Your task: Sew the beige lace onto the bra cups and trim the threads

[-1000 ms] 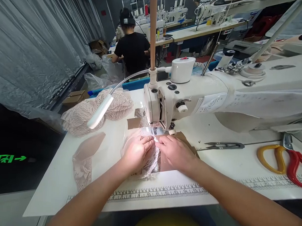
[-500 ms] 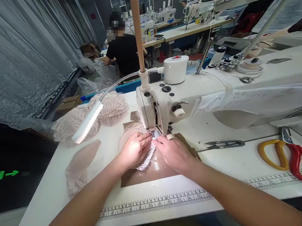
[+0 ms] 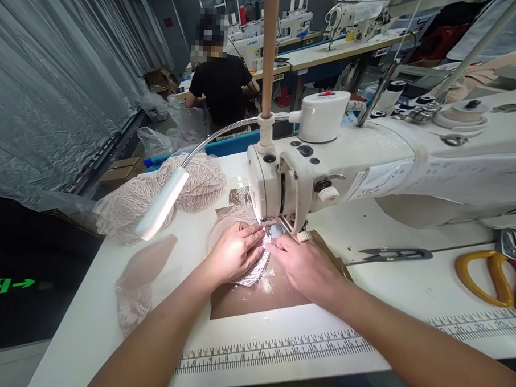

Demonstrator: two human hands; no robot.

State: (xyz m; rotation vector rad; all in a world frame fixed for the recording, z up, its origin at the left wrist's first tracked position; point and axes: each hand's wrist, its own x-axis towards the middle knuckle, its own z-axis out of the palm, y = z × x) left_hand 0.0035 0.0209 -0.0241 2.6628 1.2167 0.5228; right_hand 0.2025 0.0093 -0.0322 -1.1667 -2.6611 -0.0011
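At the white sewing machine [image 3: 264,185], a small white lace piece [image 3: 254,275] lies under the needle area. My left hand [image 3: 235,254] bears on its left side, fingers together and thumb tucked close, gripping the lace. From the right, my right hand [image 3: 308,268] has its thumb and index finger closed at the lace edge just in front of the presser foot. A sheer beige fabric cup [image 3: 220,229] shows partly behind my left hand. Underneath is a shiny brown sheet [image 3: 240,307]. The fingertips partly cover the stitching spot.
Left of the machine sit beige lace cups [image 3: 194,182] and a loose sheer piece [image 3: 141,277]. A lamp [image 3: 163,203] reaches over them. On the right lie thread snips [image 3: 396,255] and yellow-handled scissors [image 3: 485,277]. A printed ruler [image 3: 298,352] runs along the front. A person [image 3: 222,89] sits beyond.
The whole view has shifted, so the machine appears farther right. My hands stay on the lace, which shows slightly less in front of them. The seated person's arm has moved.
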